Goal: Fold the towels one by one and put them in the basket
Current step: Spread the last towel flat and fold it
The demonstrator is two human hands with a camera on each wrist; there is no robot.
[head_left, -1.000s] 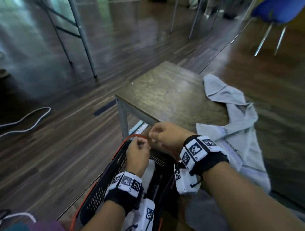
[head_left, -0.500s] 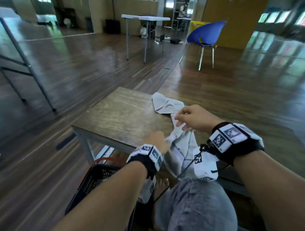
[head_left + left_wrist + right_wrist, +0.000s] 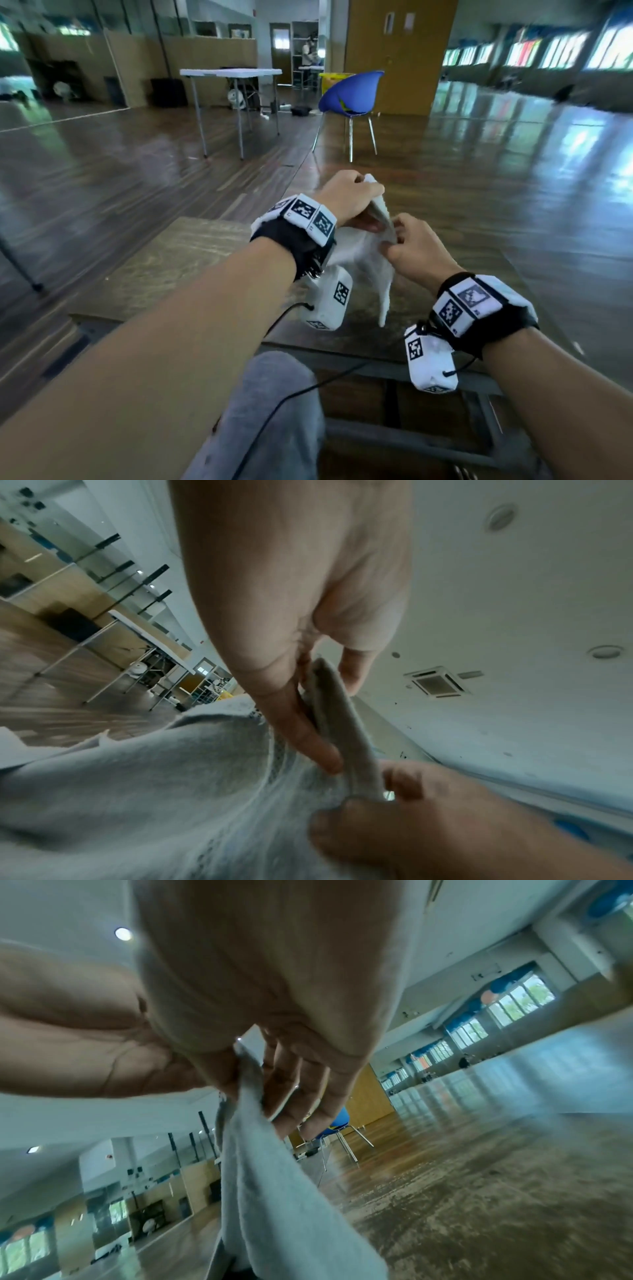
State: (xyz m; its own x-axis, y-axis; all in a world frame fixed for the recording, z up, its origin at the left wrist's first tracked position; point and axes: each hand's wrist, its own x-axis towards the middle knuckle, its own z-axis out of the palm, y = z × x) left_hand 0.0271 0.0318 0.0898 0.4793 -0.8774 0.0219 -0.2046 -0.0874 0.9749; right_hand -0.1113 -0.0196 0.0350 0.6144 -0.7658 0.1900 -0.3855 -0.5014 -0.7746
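A pale grey towel [image 3: 368,250] hangs bunched in the air above the small wooden table [image 3: 178,263]. My left hand [image 3: 349,198] grips its top edge, thumb and fingers pinching the cloth [image 3: 339,718]. Just below and to the right, my right hand [image 3: 411,246] pinches the same edge between thumb and fingers [image 3: 246,1085]. The towel's lower part [image 3: 274,1218] drapes down towards the tabletop. The basket is out of view.
A blue chair [image 3: 352,99] stands on the wooden floor beyond the table, with a white folding table [image 3: 233,73] further back left. My grey trouser knee [image 3: 274,411] is under the table's near edge. Cables hang from the wrist cameras.
Both hands left the basket, took hold of the towel on the table and lifted it. My head turned up from the basket towards the room.
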